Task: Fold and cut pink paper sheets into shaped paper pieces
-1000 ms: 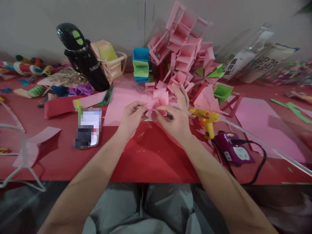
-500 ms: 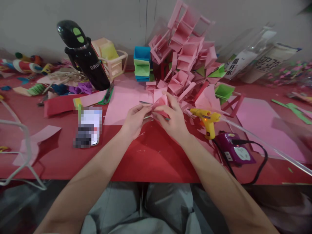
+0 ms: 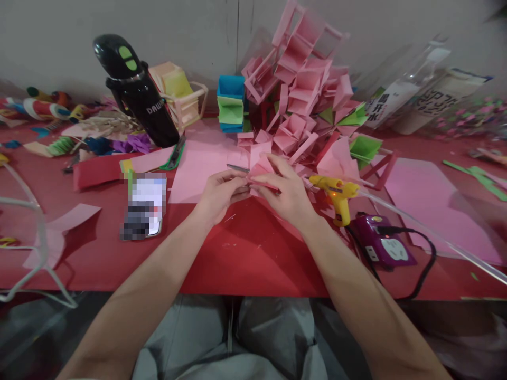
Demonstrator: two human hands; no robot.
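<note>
Between both hands is a folded piece of pink paper (image 3: 262, 170), held above the middle of the table. My left hand (image 3: 222, 194) pinches its left corner with thumb and fingers. My right hand (image 3: 285, 191) grips it from the right, thumb below and index finger along the upper edge. Just beyond my left fingertips lies a dark, thin blade-like tool (image 3: 237, 168), its other end hidden. A flat pink sheet (image 3: 192, 174) rests on the table under and left of the hands. Behind them stands a pile of folded pink paper pieces (image 3: 303, 87).
To the right are a yellow hot glue gun (image 3: 336, 198) and a purple power adapter (image 3: 382, 240) with a black cord. A phone (image 3: 148, 206), a green-edged cutter (image 3: 174, 154) and a black bottle (image 3: 142, 100) stand or lie left. White wire (image 3: 43, 243) crosses the left edge.
The folded pink paper has tilted flatter between my fingers, and my right fingers have shifted slightly down along it. More of the dark tool now shows. Other things have stayed put.
</note>
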